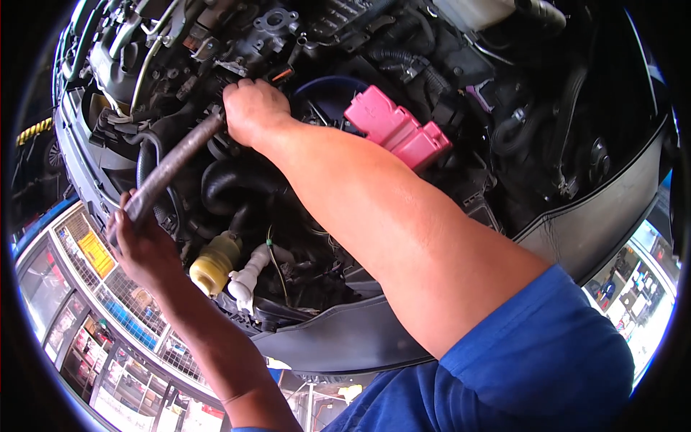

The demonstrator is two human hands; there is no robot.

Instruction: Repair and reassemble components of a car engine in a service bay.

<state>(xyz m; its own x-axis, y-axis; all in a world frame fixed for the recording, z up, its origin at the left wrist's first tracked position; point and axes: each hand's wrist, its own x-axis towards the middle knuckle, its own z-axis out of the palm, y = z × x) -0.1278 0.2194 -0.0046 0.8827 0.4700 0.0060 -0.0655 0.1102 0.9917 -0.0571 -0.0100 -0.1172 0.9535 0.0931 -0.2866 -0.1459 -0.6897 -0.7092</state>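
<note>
Partly hidden: bar (176, 160) in left hand (146, 250)

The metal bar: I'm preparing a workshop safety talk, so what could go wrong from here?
1. The metal bar, gripped near its lower end by the bare left hand, might slip; its upper end is right by the right hand, so those fingers could get knocked or pinched.
2. A slip might also strike the thick black hose nearby.
3. The left forearm passes close to the yellow container and could bump it.
</note>
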